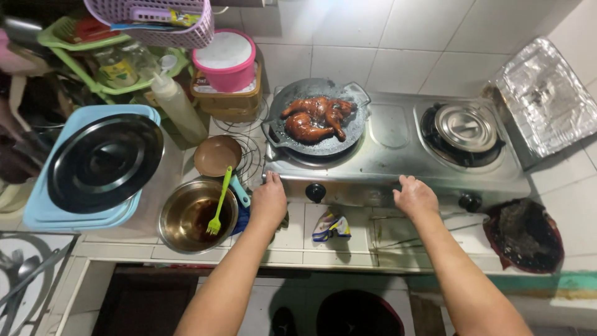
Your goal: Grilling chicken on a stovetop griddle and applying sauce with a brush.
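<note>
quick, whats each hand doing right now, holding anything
Left hand: knuckles up on the front edge of the stove, holding nothing that can be seen.
Right hand: resting on the same edge, fingers loosely curled, nothing held.

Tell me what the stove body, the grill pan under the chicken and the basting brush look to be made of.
Stove: likely stainless steel, shiny and streaked with reflections. Grill pan: probably coated or cast metal, matte speckled dark grey. Basting brush: seemingly silicone or plastic, uniform bright green.

White tiled wall (348, 37) behind, pale tiled counter (298, 246) in front, dark floor (149, 305) below; green wire rack (68, 46) at left; flat, even light.
</note>
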